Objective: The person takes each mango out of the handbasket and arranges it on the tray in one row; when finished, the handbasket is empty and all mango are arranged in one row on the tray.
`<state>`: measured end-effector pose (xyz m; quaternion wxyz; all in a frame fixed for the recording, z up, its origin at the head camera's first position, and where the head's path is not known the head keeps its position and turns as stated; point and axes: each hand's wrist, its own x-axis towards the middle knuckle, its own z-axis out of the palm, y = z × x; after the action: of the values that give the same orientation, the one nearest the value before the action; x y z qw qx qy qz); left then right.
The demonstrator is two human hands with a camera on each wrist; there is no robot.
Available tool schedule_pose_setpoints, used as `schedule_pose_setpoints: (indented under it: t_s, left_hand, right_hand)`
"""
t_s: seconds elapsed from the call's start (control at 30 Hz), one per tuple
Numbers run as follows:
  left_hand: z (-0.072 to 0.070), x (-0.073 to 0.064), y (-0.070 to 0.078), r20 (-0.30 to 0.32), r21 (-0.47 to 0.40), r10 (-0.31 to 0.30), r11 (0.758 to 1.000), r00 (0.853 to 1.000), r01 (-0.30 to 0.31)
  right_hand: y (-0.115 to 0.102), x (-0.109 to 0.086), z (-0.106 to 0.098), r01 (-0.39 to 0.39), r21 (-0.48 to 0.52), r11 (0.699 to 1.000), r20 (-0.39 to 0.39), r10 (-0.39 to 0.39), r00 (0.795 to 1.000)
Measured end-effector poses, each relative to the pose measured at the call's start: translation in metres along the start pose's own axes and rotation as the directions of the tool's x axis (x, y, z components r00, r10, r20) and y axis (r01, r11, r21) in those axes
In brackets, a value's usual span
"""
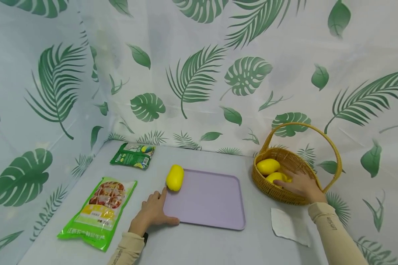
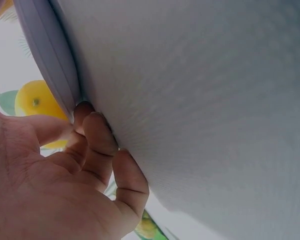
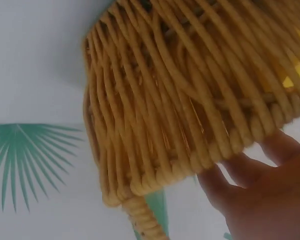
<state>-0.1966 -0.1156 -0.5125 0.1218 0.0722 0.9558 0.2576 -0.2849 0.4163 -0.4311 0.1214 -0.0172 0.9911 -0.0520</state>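
My left hand (image 1: 156,209) is at the near left corner of a purple tray (image 1: 205,198), thumb along its front edge and index finger up its left edge. In the left wrist view, the fingers (image 2: 97,135) touch the table beside the tray's rim (image 2: 50,55). A yellow lemon-like fruit (image 1: 174,178) lies on the tray's far left corner, just beyond the index fingertip. My right hand (image 1: 300,184) reaches over the rim of a wicker basket (image 1: 265,186), thumb and fingers at a yellow fruit (image 1: 278,178); whether they grip it I cannot tell. Another yellow fruit (image 1: 268,166) lies beside it.
A green food packet (image 1: 97,211) lies left of the tray, with a smaller green packet (image 1: 133,155) behind it. A white cloth (image 1: 289,225) is in front of the basket. The basket's tall handle (image 1: 339,162) arches above it. Leaf-patterned sheets (image 1: 199,73) stand behind the table.
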Motion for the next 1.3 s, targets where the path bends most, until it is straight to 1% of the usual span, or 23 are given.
schedule_pose_setpoints:
  t_s: [0.17,0.3,0.43,0.63,0.73,0.9,1.13,1.23,1.3]
  left_hand:
    - [0.0,0.0,0.002,-0.002,-0.015,0.007,1.0,1.0,-0.007]
    - [0.0,0.001,0.003,0.002,-0.029,0.007,1.0,1.0,-0.007]
    - [0.001,0.001,0.004,0.009,-0.035,0.001,0.999,1.0,-0.001]
    - [0.002,0.001,0.005,0.01,-0.031,0.004,1.0,1.0,-0.003]
    - [0.002,0.001,0.005,0.007,-0.029,0.002,1.0,1.0,-0.002]
    - [0.003,0.003,0.004,0.009,-0.025,-0.005,1.0,1.0,0.005]
    - [0.004,0.003,0.002,-0.003,-0.019,-0.002,1.0,1.0,0.002]
    - [0.004,0.002,0.001,-0.001,-0.017,-0.009,1.0,1.0,0.009]
    - [0.002,0.002,0.0,-0.005,-0.015,-0.012,1.0,1.0,0.012]
  right_hand:
    - [0.002,0.005,0.0,-0.01,-0.009,1.0,0.034,0.01,0.999]
    - [0.001,0.01,-0.001,0.012,-0.029,0.999,0.033,-0.011,0.999]
    - [-0.001,0.014,-0.002,0.026,-0.02,0.999,0.045,-0.025,0.999]
    - [0.001,0.016,0.0,-0.017,0.021,1.0,0.103,0.015,0.995]
    - [0.001,0.017,0.0,-0.029,0.028,0.999,0.119,0.026,0.993]
    - [0.003,0.02,0.002,-0.029,0.029,0.999,0.107,0.025,0.994]
    - [0.008,0.022,0.006,-0.004,0.013,1.0,0.042,0.003,0.999]
    - [0.008,0.02,0.003,0.01,0.019,1.0,0.03,-0.011,0.999]
    - [0.007,0.018,-0.001,0.015,0.043,0.999,0.023,-0.016,1.0]
